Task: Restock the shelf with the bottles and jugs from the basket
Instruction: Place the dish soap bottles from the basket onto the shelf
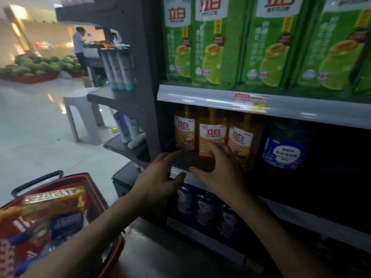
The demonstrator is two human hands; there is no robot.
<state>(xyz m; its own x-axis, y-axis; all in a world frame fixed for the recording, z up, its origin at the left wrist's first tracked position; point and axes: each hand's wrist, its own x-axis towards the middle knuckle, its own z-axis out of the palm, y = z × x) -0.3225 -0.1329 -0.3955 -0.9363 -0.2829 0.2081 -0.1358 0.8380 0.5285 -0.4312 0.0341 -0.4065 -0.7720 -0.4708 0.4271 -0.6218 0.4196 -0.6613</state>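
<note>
Three amber bottles with yellow labels stand in a row at the left end of the middle shelf (301,115). My right hand (218,169) reaches in with its fingers resting on the lower front of the middle bottle (211,133), thumb down at the shelf edge. My left hand (158,177) is spread beside it, fingertips near the base of the left bottle (184,129). The right bottle (240,137) stands just past my right hand. The red basket (80,176) at lower left holds a yellow bottle (54,201) lying on blue packs.
A dark jug with a blue label (285,149) stands further right on the middle shelf. Green jugs (216,47) fill the shelf above, and dark blue pouches (204,209) the shelf below. A grey stool (80,109) stands on the aisle floor; a person (78,43) stands far back.
</note>
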